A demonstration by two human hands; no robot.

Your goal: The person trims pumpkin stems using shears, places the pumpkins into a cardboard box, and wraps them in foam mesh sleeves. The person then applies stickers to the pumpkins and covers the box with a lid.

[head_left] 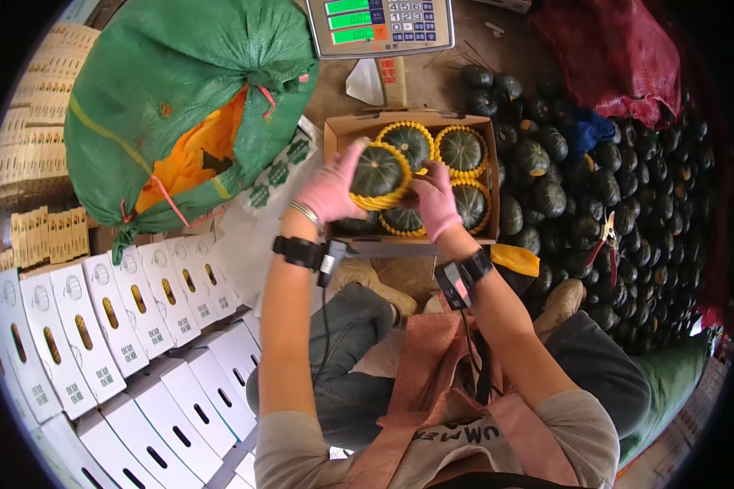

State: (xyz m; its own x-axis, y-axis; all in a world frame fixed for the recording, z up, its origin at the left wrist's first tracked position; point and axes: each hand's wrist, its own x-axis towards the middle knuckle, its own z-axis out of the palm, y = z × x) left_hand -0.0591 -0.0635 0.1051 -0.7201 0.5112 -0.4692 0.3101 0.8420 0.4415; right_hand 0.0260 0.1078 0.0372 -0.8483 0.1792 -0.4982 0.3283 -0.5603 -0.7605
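Note:
A dark green squash [378,170] in a yellow foam net is held over the left part of an open cardboard box [352,125]. My left hand [331,184], in a pink glove, grips its left side. My right hand [437,200], also gloved in pink, has its fingers at the squash's right edge. Inside the box sit several netted squashes, among them one at the top middle [408,145], one at the top right [462,151] and one at the lower right [470,205]. Under my left hand the box's lower left corner is partly hidden.
Loose squashes [549,196] cover the floor at right, with red-handled clippers [607,236] on them. A scale [381,24] stands beyond the box. A green sack [171,90] with orange foam nets is at upper left, white cartons [122,306] at lower left, and a red sack [607,61] at upper right.

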